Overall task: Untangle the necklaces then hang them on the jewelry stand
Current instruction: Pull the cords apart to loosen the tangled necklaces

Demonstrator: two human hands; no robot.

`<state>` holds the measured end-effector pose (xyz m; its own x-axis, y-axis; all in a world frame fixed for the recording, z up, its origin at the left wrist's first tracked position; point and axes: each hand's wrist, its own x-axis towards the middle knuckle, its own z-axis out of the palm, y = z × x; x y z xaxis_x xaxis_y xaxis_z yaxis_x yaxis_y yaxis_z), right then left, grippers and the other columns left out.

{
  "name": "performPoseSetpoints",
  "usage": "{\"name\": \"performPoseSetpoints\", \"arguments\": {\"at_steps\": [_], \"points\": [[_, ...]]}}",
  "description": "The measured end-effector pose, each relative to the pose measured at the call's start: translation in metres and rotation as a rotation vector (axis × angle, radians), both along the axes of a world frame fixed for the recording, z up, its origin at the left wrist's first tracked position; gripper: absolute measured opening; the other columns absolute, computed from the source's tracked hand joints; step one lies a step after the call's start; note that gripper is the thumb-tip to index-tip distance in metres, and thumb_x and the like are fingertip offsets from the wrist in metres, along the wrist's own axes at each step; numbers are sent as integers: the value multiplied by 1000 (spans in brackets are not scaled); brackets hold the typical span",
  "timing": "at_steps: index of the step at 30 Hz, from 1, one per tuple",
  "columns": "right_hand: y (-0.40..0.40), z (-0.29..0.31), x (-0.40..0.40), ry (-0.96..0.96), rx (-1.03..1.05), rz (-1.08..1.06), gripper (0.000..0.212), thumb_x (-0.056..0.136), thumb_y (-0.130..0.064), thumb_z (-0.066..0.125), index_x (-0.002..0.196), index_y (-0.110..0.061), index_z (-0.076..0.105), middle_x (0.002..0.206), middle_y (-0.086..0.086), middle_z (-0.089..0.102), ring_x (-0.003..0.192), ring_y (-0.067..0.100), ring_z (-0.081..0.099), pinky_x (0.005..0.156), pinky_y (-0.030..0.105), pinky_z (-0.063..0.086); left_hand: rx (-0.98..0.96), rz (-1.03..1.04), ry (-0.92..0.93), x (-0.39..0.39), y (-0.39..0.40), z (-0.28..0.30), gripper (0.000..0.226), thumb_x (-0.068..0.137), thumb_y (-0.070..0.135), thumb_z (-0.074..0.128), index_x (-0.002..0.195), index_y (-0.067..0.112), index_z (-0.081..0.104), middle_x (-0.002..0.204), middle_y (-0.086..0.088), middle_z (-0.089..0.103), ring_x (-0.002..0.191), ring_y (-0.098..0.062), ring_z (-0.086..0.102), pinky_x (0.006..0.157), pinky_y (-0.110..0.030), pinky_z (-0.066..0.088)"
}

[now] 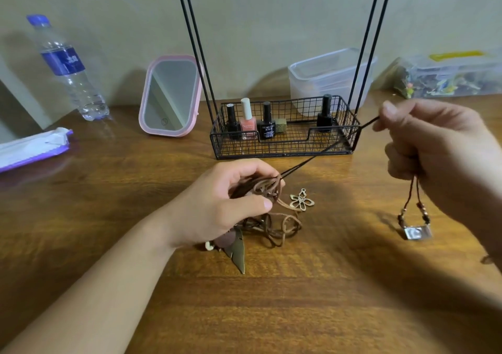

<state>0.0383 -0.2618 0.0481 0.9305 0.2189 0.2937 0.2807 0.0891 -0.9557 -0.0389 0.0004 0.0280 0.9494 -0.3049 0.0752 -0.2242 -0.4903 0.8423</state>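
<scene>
A knot of brown cord necklaces point(267, 212) sits low over the wooden bench point(298, 299), bunched in the left hand point(231, 204), whose grip is curled around the tangle with the thumb pressed across it. Loose loops spill out beneath, along with a metal flower pendant point(301, 201) lying just beside the fingers and a bronze leaf pendant point(239, 250) hanging below the palm. A dark cord point(326, 150) runs taut from the knot up to the right hand point(434, 150), pinched between thumb and forefinger; the other fingers are curled around a beaded strand that drops to a square silver pendant point(417, 232) (it is blurred, so whether it touches the wood cannot be told). Behind stands the jewelry stand point(285, 136), its wire basket base holding nail polish bottles point(248, 120) and its black uprights rising out of view. Farther off are a pink mirror point(169, 97), a water bottle point(68, 68), a wipes packet point(32, 147) and clear plastic boxes point(326, 79).
</scene>
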Motion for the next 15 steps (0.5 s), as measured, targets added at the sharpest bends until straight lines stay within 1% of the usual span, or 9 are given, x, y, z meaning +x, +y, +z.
{"name": "performPoseSetpoints", "arguments": {"at_steps": [2,5,6,7,8,11,12,14,15], "points": [[-1,-2,2,-28,-167,-152,30,75,-44,72,68,-15,70,43,0,38,43,17,30,45,26,28,-81,20,19,0,-1,0,23,84,33,57,100,20,67,89,-7,67,80,-12,61,73,-30,48],[-3,-1,3,-110,-397,-244,25,80,-42,73,69,-19,71,39,-3,40,38,12,32,43,20,28,-242,137,44,-1,-2,-3,25,87,27,46,92,26,71,87,-1,73,88,-14,67,92,-30,50],[-3,-1,2,-149,-499,-242,26,82,-39,72,67,-18,70,36,-3,40,34,7,31,38,18,26,-245,151,34,0,-2,-4,28,89,27,43,93,22,70,91,-6,73,94,-21,68,97,-37,49],[-1,-1,1,-180,-593,-237,28,83,-37,72,64,-16,69,35,-3,41,31,8,33,36,19,27,-237,150,33,0,-2,-4,30,91,27,41,93,17,69,93,-13,71,95,-27,67,98,-46,50],[0,-1,0,-201,-672,-238,32,83,-35,71,60,-14,67,35,-4,44,32,8,38,37,21,29,-232,145,37,1,-2,-4,30,93,26,40,94,12,67,92,-15,70,91,-28,67,94,-50,52],[4,-4,-3,-271,-843,-282,30,84,-35,70,57,-21,66,43,-11,56,47,0,53,45,22,34,-228,120,58,1,-2,-2,31,96,24,41,92,7,66,90,-11,72,82,-16,67,75,-33,55],[5,-6,-3,-304,-867,-300,26,83,-35,70,59,-25,66,46,-11,58,55,-4,56,47,17,37,-229,107,66,0,-2,-1,31,96,24,41,91,7,66,90,-12,72,80,-16,67,71,-27,53],[10,-11,-4,-392,-810,-338,13,82,-32,72,71,-33,67,62,-16,62,67,-4,59,57,6,39,-251,83,78,-1,-3,0,31,97,23,41,89,10,68,92,-13,72,79,-18,66,65,-23,51],[13,-13,-6,-470,-728,-360,6,83,-30,73,81,-31,67,74,-15,62,74,1,60,64,11,43,-258,79,79,-2,-4,1,31,98,23,41,89,11,68,93,-13,72,79,-18,66,63,-22,51]]}}
